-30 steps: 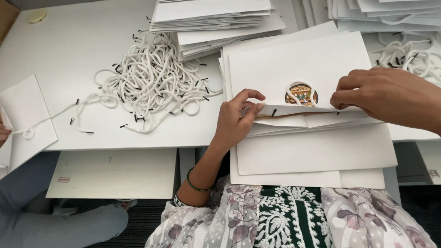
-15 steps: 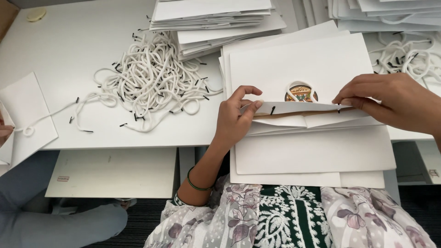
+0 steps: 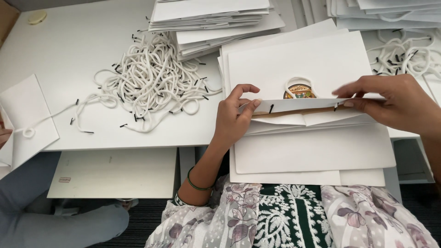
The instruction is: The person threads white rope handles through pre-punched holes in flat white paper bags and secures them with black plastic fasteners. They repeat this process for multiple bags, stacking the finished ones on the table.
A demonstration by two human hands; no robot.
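Top bag [image 3: 317, 64] is lying flat on the bag pile [image 3: 312, 151], front centre of the table [image 3: 69, 50], w/ its mouth edge facing the wearer. The folded rim is being pinched at both ends: left hand [image 3: 234, 117] closed on the left corner, thumb on top, fingers under; right hand [image 3: 390, 98] closed on the right corner, fingertips flat along the rim. The rim is lifted a little, and a brown inner strip is shown in the gap. Two black cord tips are seen poking through the rim, one near each hand. A white cord loop [image 3: 298, 85] lies on the bag face, around a round printed badge [image 3: 299, 92].

Handling, as judged: paper bag, v. light, thin card, stiff along the folded rim but floppy across the face. Creases easily if bent mid-panel, so best held at the rim corners, as now. Smooth surface, prob. slippery against the sheets below; the pile could be shifted w/ it. The cord is soft and limp, no support to be had from it.

Loose cord heap [image 3: 147, 82] left of centre, more cords [image 3: 404, 55] far right, bag stacks [image 3: 216, 20] at the back. A second person's hand [image 3: 4, 135] is seen at the left edge w/ another bag [image 3: 27, 119].
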